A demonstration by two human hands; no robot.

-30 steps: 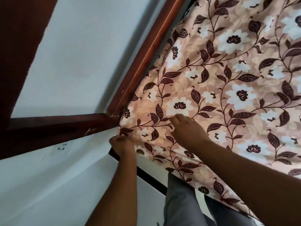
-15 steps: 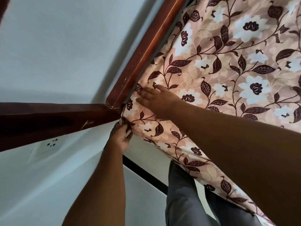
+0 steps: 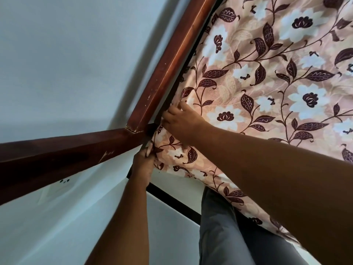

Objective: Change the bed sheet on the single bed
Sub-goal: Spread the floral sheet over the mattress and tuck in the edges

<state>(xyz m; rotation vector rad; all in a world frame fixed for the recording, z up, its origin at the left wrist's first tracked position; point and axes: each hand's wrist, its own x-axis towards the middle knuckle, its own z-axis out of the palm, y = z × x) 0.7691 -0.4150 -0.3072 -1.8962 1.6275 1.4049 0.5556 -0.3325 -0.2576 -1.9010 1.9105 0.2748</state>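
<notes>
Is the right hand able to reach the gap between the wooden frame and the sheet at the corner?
Probably yes. The right hand already lies on the floral sheet with its fingers at the edge beside the wooden frame; nothing blocks them. The left hand works lower down.

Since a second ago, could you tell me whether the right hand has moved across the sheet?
Yes. The right hand has slid over the floral sheet toward the wooden frame corner, and now its fingertips reach the rail.
</notes>
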